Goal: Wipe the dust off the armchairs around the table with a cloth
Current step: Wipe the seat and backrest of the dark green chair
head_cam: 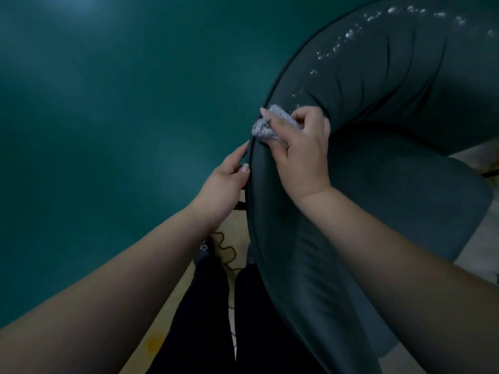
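Observation:
A dark grey-green armchair with a curved backrest fills the right side. White dust specks run along the top of its backrest. My right hand grips a bunched grey cloth and presses it on the backrest's rim. Just below, my left hand holds the outer edge of the backrest, thumb on the piping and fingers behind it.
A large teal surface takes up the left and top of the view. My dark trouser legs stand on a light wooden floor between it and the chair. A brown coiled cord hangs near my legs.

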`<state>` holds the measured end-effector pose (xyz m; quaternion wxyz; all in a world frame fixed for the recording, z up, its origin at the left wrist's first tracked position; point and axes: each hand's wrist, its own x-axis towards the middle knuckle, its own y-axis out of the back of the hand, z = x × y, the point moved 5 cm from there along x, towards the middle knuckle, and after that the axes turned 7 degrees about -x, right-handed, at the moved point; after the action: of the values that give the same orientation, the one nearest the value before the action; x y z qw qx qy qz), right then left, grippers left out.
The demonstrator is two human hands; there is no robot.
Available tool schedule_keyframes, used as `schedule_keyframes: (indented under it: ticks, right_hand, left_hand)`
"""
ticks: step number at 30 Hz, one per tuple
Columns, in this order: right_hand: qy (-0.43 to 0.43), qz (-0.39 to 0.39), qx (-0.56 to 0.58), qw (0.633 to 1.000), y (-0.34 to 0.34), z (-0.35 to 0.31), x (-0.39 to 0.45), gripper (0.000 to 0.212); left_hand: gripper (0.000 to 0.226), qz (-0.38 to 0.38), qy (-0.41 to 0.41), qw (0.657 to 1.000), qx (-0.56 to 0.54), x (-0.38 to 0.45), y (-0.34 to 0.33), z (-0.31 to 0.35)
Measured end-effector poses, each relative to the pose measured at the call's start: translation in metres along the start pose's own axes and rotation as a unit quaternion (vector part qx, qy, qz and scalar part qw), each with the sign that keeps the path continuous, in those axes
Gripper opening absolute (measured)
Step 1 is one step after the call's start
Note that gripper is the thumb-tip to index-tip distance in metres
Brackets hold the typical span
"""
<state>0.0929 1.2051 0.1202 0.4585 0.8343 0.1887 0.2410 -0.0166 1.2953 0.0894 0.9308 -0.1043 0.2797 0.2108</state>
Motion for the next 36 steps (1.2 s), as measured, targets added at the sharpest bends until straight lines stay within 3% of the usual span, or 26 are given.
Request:
schedule_keyframes:
  ticks: [6, 10, 18, 24, 31, 36]
  right_hand:
    - [-0.034, -0.011, 0.026, 0.999, 0.002, 0.002, -0.034, 0.048]
    - [-0.027, 0.002, -0.012, 1.000, -0.003, 0.001, 0.009, 0.039]
    - [-0.120, 0.032, 0.001, 0.992, -0.001, -0.003, -0.018, 0.044]
    - [-0.153, 0.030, -0.022, 0.987, -0.004, 0.009, 0.048, 0.031]
    - [-0.133, 0.046, -0.017, 0.990, -0.001, 0.004, 0.013, 0.042]
    - [-0.123, 0.060, -0.029, 0.990, 0.000, 0.029, 0.072, 0.037]
  left_hand:
    - [0.047, -0.033, 0.010, 0.999, 0.008, 0.014, 0.006, 0.005]
    - [0.045, -0.047, 0.003, 0.999, 0.022, 0.028, 0.007, 0.016]
    - [0.058, -0.128, 0.011, 0.989, 0.070, 0.052, 0.007, 0.029]
    - [0.071, -0.188, 0.003, 0.979, 0.077, 0.062, 0.008, 0.032]
    - [0.073, -0.225, -0.002, 0.972, 0.061, 0.081, 0.007, 0.043]
    - [0.078, -0.256, -0.010, 0.963, 0.081, 0.098, 0.004, 0.054]
